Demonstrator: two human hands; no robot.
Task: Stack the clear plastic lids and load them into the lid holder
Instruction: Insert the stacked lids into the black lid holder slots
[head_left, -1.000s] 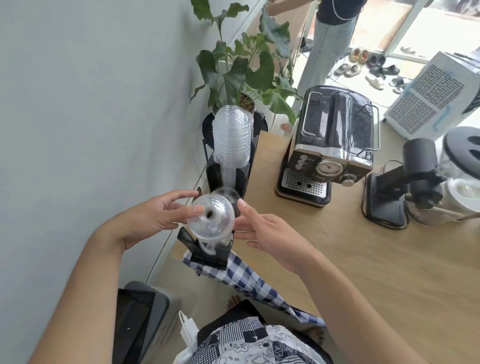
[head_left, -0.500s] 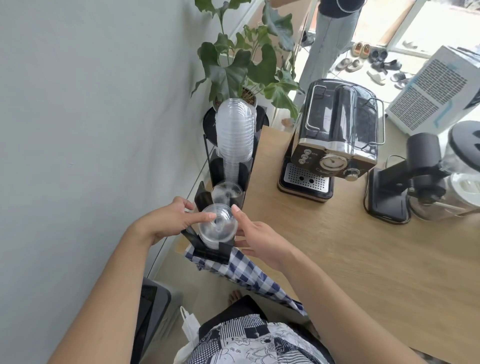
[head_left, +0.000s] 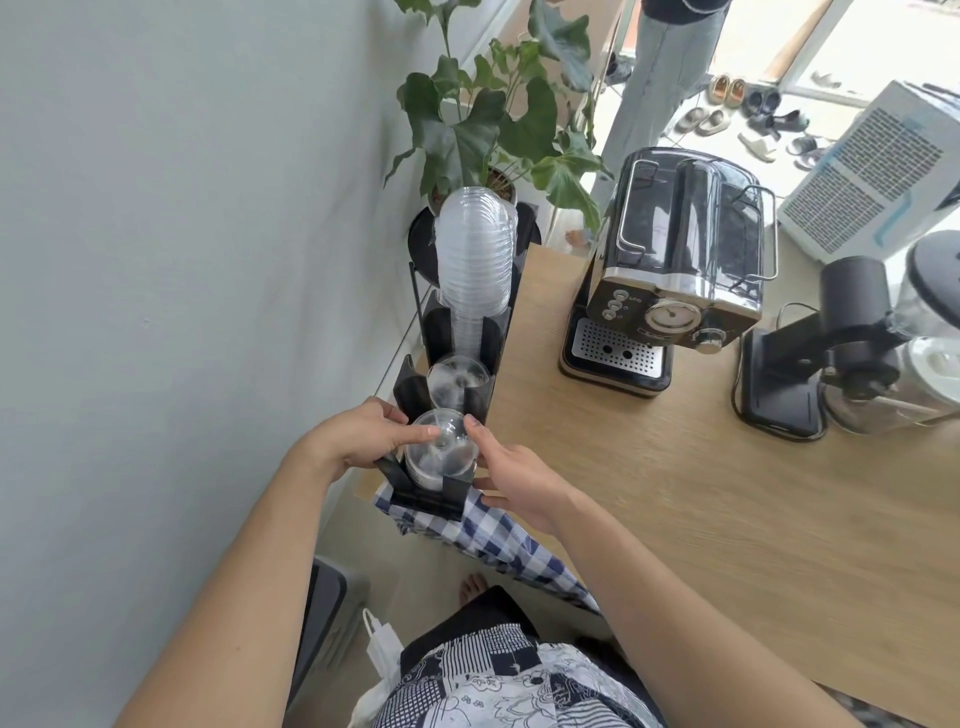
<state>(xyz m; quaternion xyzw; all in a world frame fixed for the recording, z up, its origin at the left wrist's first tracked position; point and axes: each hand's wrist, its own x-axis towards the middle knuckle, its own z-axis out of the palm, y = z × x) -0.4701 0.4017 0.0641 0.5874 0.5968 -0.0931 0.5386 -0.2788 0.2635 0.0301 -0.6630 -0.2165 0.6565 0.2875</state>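
A black lid holder (head_left: 431, 499) with three slots stands along the wall edge of the wooden counter (head_left: 727, 493). In its nearest slot sits a stack of clear domed lids (head_left: 441, 457). My left hand (head_left: 358, 436) grips that stack from the left, index finger across the dome. My right hand (head_left: 514, 478) touches its right side with thumb and fingertips. The middle slot holds a short stack of clear lids (head_left: 457, 382). The far slot holds a tall stack of clear lids (head_left: 475, 254) that leans toward the plant.
A checked cloth (head_left: 488, 535) hangs under the holder over the counter's front edge. An espresso machine (head_left: 675, 270) and a black grinder (head_left: 831, 343) stand to the right. A potted plant (head_left: 493, 119) is behind the holder. A person's legs (head_left: 660, 67) stand beyond.
Both hands have lowered the lid stack from above the holder down into the nearest slot. The view has shifted slightly forward.
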